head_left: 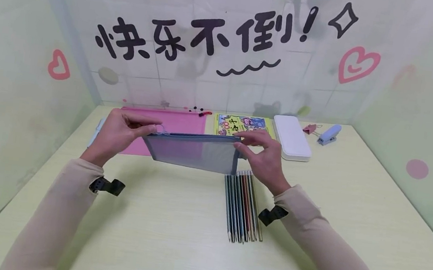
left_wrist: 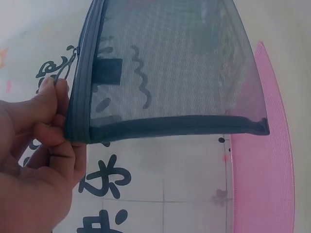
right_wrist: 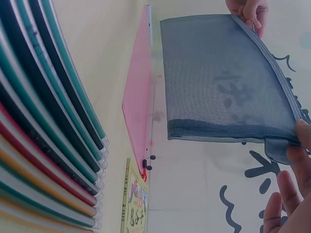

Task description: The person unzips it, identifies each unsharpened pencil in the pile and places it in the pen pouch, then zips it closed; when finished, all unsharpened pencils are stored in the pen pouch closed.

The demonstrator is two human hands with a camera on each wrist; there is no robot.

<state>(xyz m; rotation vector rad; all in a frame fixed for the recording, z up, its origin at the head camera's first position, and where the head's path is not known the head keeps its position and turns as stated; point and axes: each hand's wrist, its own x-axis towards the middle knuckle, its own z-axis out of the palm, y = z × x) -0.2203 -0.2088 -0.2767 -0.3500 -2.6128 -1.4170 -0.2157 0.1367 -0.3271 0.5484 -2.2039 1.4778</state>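
Observation:
A dark blue-grey mesh zipper pouch [head_left: 198, 154] hangs between my two hands, its zipped edge uppermost. With thumb and fingers my left hand [head_left: 119, 134] pinches the left end of that edge and the looped cord [left_wrist: 65, 68] of the zipper pull. The opposite top corner is pinched by my right hand [head_left: 264, 159], beside a small fabric tab [right_wrist: 278, 150]. Pencils [head_left: 244, 208] with dark, red and gold barrels lie side by side on the table just below the pouch's right end. The sheer mesh looks flat, with nothing visible inside.
Behind the pouch lie a pink zipper pouch [head_left: 179, 121] and a yellow illustrated booklet [head_left: 223, 124]. A white case [head_left: 291, 137], a small reddish item [head_left: 309, 128] and a blue stapler [head_left: 329, 134] sit at the back right. A light-blue object [head_left: 97, 131] is partly hidden behind my left hand.

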